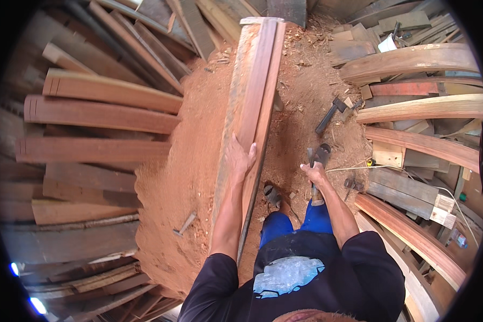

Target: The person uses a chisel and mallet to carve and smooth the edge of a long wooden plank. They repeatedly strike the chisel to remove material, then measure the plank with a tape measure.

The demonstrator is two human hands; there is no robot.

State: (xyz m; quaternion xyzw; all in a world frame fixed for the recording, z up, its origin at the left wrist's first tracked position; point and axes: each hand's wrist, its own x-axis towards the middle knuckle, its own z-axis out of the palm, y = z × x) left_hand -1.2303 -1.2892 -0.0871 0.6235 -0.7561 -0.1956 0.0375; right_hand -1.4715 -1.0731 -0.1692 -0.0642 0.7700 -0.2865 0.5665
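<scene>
Reddish-brown plank (257,96) in the head view, lying lengthwise on a paler, rough-edged board (235,91), the pair running from the top of the view down toward the person's left side. Left hand (241,156) rests on the plank's upper face, thumb set apart from the fingers, palm down — nothing seen gripped there. Right hand (314,174) is off the wood, held low in front of the right leg, fingers wrapped around a tool (315,194) with a pale handle end below and a dark head above; exact kind cannot be told. Ground about is sawdust (172,188), orange-brown, with chips thicker to the right of the plank. On it, left of the plank: a small metal-headed hammer (185,224), well apart from either hand. Right side, beyond the right hand: a dark-handled hatchet (330,115), lying at a slant. Stacked boards (102,115) fan along the left; curved timbers (421,107) lie on the right — a pale cord (349,169) trails near them.
</scene>
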